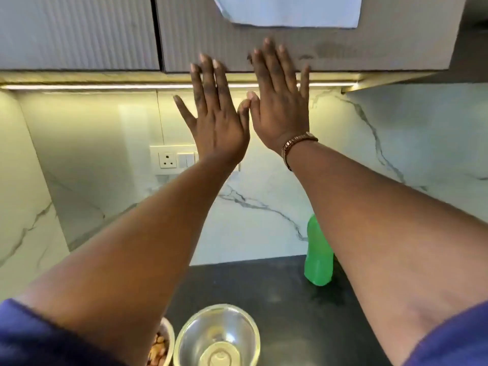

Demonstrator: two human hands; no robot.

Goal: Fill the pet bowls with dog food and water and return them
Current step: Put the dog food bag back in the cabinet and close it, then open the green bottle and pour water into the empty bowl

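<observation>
Both arms are stretched up and forward. My left hand (215, 112) and my right hand (280, 101) are flat with fingers spread, backs toward the camera, near the lower edge of an upper cabinet door (330, 48); neither holds anything. At the bottom of the view a clear glass bowl (217, 336) stands on the dark counter (277, 291) with clear water in it. Left of it a white bowl (162, 344) with brown dog food pieces is partly hidden under my left arm. A green plastic bottle (318, 257) stands by the wall, partly behind my right arm.
Ribbed grey upper cabinets (79, 33) span the top, with a light strip (105, 86) beneath. A white cloth or paper (290, 9) hangs at the top. A wall socket (171, 159) sits in the white marble backsplash (264, 207).
</observation>
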